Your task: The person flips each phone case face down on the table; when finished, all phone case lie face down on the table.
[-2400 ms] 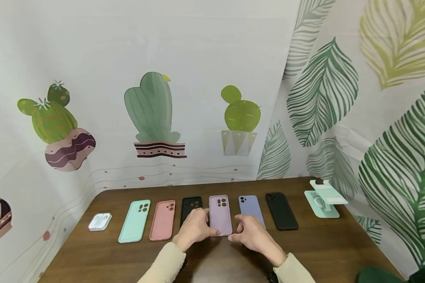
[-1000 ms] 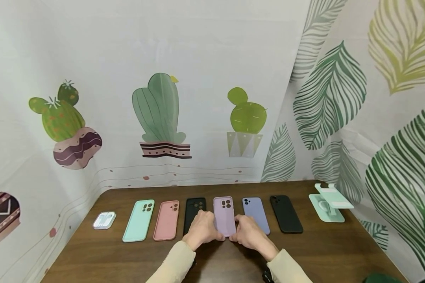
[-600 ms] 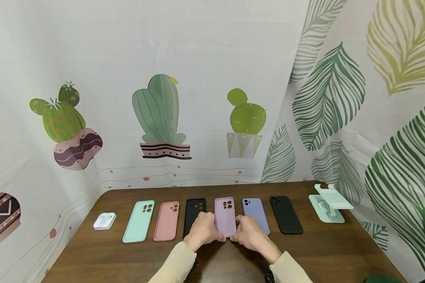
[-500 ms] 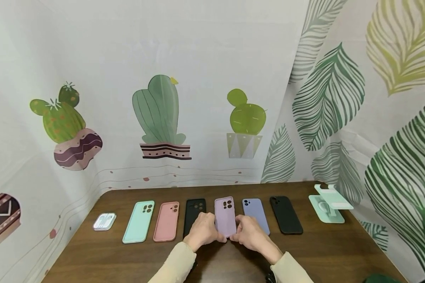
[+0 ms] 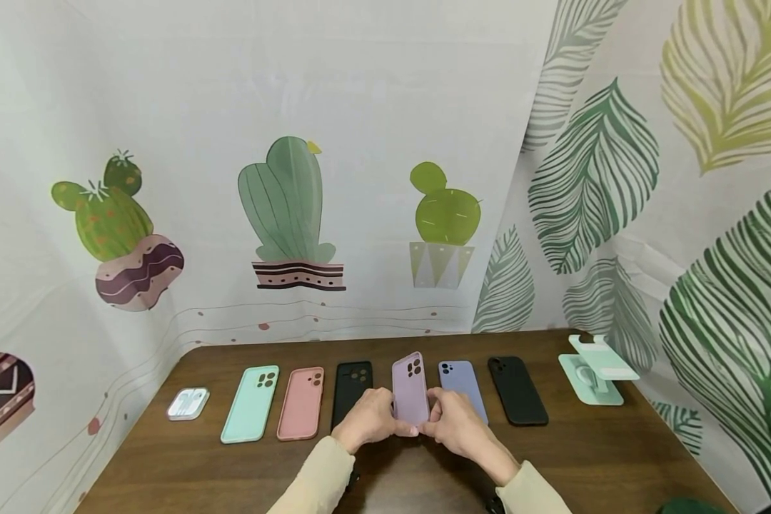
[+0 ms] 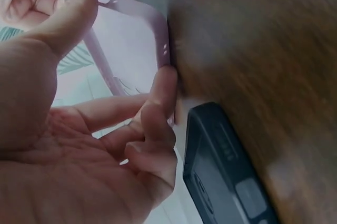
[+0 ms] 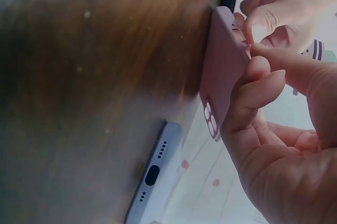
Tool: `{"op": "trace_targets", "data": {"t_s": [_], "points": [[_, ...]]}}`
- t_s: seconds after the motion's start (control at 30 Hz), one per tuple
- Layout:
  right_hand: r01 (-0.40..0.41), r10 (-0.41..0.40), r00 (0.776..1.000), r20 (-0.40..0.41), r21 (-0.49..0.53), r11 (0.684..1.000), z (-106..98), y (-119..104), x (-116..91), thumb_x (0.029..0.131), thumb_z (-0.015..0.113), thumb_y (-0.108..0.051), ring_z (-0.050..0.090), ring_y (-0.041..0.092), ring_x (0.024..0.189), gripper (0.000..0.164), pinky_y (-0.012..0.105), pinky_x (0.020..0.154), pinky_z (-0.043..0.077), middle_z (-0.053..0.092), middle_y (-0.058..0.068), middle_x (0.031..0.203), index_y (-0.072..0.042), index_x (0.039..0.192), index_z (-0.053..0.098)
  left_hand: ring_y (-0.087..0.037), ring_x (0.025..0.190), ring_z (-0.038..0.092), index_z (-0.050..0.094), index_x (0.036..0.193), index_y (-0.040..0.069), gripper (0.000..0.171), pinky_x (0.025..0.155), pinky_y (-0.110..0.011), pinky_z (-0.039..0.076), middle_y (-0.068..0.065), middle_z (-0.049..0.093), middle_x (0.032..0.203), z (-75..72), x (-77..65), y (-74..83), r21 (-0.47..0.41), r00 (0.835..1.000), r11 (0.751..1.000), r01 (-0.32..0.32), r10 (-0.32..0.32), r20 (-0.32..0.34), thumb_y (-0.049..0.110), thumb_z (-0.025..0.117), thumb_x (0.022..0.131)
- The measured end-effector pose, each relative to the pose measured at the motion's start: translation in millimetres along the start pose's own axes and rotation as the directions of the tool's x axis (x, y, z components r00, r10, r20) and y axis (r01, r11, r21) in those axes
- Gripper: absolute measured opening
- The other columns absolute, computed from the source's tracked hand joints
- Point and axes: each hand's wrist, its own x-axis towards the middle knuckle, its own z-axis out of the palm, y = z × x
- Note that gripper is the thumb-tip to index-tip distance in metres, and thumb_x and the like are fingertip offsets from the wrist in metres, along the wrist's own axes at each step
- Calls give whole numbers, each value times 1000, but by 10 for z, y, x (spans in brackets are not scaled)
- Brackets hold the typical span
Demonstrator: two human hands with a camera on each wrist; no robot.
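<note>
Both hands hold a light purple phone case (image 5: 410, 391) tilted, its far, camera-hole end raised off the table. My left hand (image 5: 374, 417) grips its left side, thumb at the near edge; in the left wrist view the fingers curl against the case (image 6: 129, 40). Opposite, my right hand (image 5: 455, 422) pinches the right side and near corner. Seen from the right wrist, the two thumbs nearly meet at the case's (image 7: 224, 66) near edge. A black phone case (image 5: 350, 387) lies just left of the left hand, and a blue phone case (image 5: 464, 384) lies beyond the right hand.
On the brown table (image 5: 186, 471) a mint case (image 5: 249, 407), a pink case (image 5: 300, 405) and another black case (image 5: 517, 392) lie in the same row. Boxed earphones (image 5: 188, 404) sit far left, a mint folding stand (image 5: 594, 371) far right. A patterned cloth (image 5: 373, 143) hangs behind.
Both hands have closed in on the purple case, the right one moving in to its side. Since then the case has tilted, its far end rising and leaning slightly left.
</note>
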Motion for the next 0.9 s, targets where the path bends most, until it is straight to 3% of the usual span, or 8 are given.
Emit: {"op": "trace_targets", "data": {"t_s": [0.13, 0.3, 0.43, 0.53, 0.6, 0.77, 0.83, 0.9], "points": [[6, -6, 1000, -12, 22, 1000, -8, -25, -24, 86, 85, -2, 62, 10, 55, 63, 24, 59, 49, 66, 0, 72, 16, 141, 59, -15, 72, 59, 76, 96, 2, 34, 64, -30, 47, -5, 74, 82, -102, -99, 147, -97, 997, 994, 51, -44, 67, 27, 96, 85], [43, -42, 998, -47, 29, 999, -17, -57, -51, 86, 85, -1, 61, 10, 54, 64, 24, 58, 49, 65, -1, 70, 17, 142, 58, -14, 77, 58, 80, 104, 1, 43, 69, -30, 47, -4, 77, 88, -107, -83, 145, -123, 995, 992, 37, -24, 101, 44, 80, 98], [103, -102, 994, -34, 33, 994, 6, -96, -61, 85, 82, 0, 62, 9, 53, 55, 23, 57, 49, 67, -3, 70, 14, 135, 63, -11, 70, 54, 80, 96, 5, 64, 64, -30, 44, 5, 62, 75, -33, 14, 6, -138, 996, 990, -8, 20, 86, 64, 58, 107], [133, -133, 991, -12, 49, 990, 47, -121, -52, 86, 80, 2, 63, 8, 53, 42, 23, 54, 49, 67, -3, 69, 9, 126, 69, -12, 66, 50, 78, 93, 6, 63, 62, -30, 40, 7, 45, 68, -31, 10, 24, -176, 998, 984, 7, 5, 70, 63, 56, 108], [132, -133, 991, 5, 70, 989, 68, -123, -44, 87, 79, 1, 62, 8, 53, 36, 23, 52, 48, 66, -3, 69, 6, 122, 71, -14, 67, 49, 79, 94, 4, 58, 63, -29, 38, 6, 45, 68, -68, -32, 97, -212, 997, 976, 48, -33, 73, 58, 61, 108], [93, -99, 994, 53, 106, 990, 83, -91, -15, 87, 83, -1, 61, 8, 52, 32, 24, 49, 45, 65, -3, 66, 3, 117, 72, -22, 90, 68, 73, 126, -7, 60, 77, -40, 55, -8, 75, 96, -135, -71, 129, -218, 996, 972, 83, -76, 43, 50, 69, 105], [65, -75, 994, 85, 113, 991, 93, -73, 5, 87, 84, -1, 59, 8, 52, 29, 24, 48, 44, 64, -3, 64, 2, 113, 73, -26, 97, 71, 59, 148, -8, 72, 83, -44, 57, -15, 78, 111, -160, -79, 121, -227, 997, 971, 81, -77, 23, 47, 72, 104], [31, -46, 991, 122, 123, 992, 106, -55, 27, 86, 85, -1, 58, 8, 52, 26, 23, 48, 44, 64, -3, 63, 1, 109, 72, -26, 94, 70, 41, 162, -6, 84, 80, -43, 56, -16, 77, 112, -183, -91, 120, -245, 998, 967, 64, -66, -1, 42, 76, 102]]}}
